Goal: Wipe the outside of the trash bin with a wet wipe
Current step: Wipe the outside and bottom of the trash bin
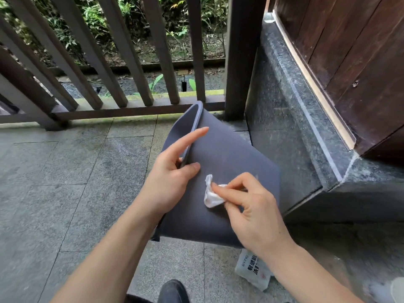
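Wooden railing (122, 62) behind; stone step (301, 119) right; white packet (253, 270), dark shoe (173, 290) on paving

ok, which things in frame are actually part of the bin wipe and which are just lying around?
In the job:
- trash bin, tipped on its side
- wet wipe, pressed on the bin's outer wall
- right hand, holding the wipe
- left hand, gripping the bin's rim

Lying about:
- wipe packet on the floor
- shoe
- railing
- stone step
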